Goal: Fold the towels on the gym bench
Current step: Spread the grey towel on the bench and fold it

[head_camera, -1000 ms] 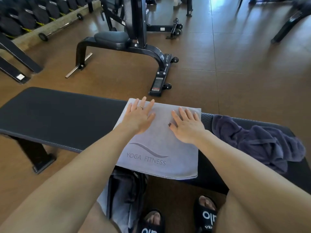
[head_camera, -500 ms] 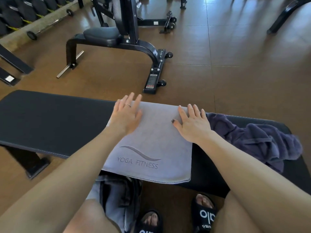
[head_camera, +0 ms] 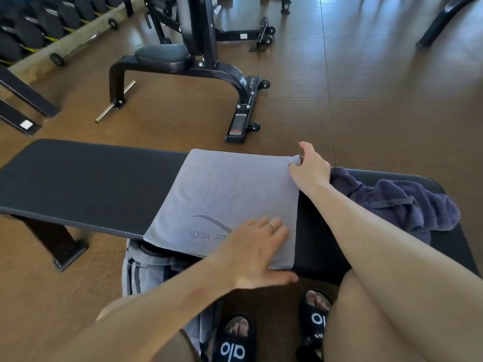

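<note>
Right hand [head_camera: 309, 168] pinches the grey towel's [head_camera: 230, 194] far right corner on the gym bench [head_camera: 91, 184]; left hand [head_camera: 257, 246] lies flat, fingers straight, near its front edge. Likely next: another fold leftward.

A weight machine [head_camera: 198, 61] is seen on the brown floor [head_camera: 379, 82], well beyond the hands. Dumbbells [head_camera: 39, 24] and a barbell [head_camera: 83, 43] are lined up far left of them. A striped bag [head_camera: 146, 273] and two black slides [head_camera: 232, 340] are found below the hands.
</note>
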Motion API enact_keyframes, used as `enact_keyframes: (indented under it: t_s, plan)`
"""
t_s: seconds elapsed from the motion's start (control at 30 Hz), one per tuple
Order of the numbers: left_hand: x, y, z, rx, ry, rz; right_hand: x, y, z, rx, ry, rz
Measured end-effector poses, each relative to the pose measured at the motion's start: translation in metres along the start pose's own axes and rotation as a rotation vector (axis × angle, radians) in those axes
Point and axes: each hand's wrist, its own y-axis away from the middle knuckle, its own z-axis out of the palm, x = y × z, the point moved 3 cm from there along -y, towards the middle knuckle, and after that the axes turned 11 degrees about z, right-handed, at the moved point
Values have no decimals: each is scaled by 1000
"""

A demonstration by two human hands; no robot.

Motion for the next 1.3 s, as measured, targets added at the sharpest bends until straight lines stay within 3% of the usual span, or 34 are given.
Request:
enact_keyframes:
  t_s: [0.13,0.33,0.53,0.63,0.8,0.97,1.07,1.3]
  plan:
    - [21,1,13,35,-166,83,2,1,0,35,-137,10]
    - [20,12,-1,152,-19,97,-2,4,-8,54,-229,-14]
    - [-19,53,-45,320,479,-419,-22,4,-30,7,-465,9]
    - [-46,90,-63,350,672,-594,-46,1,-29,-55,-526,34]
    - [-78,132,-67,399,887,-701,-115,6,-5,-131,-497,-48]
    - [-96,167,-37,525,1015,-924,-185,15,38,-198,-352,-233]
    - [-102,180,-17,476,1012,-1002,-208,20,77,-281,-210,-320]
    - [-117,195,10,336,1043,-1066,-206,19,145,-394,-81,-274]
